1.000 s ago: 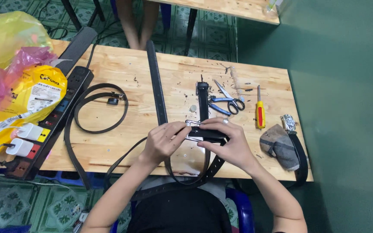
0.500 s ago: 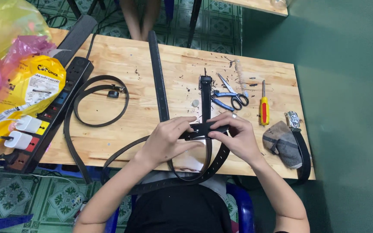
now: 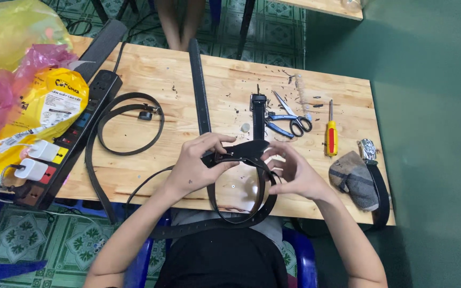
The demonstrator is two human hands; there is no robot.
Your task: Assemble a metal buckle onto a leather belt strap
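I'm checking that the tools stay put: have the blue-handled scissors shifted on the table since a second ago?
No. The scissors lie between the upright black strap end and the yellow screwdriver, as before. Only the camera view shifted.

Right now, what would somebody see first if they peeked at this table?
First, the two hands at the table's near edge: the left hand and right hand hold a black belt looped toward the person. Then the bright yellow bag far left, and blue-handled scissors beside a yellow screwdriver on the right.
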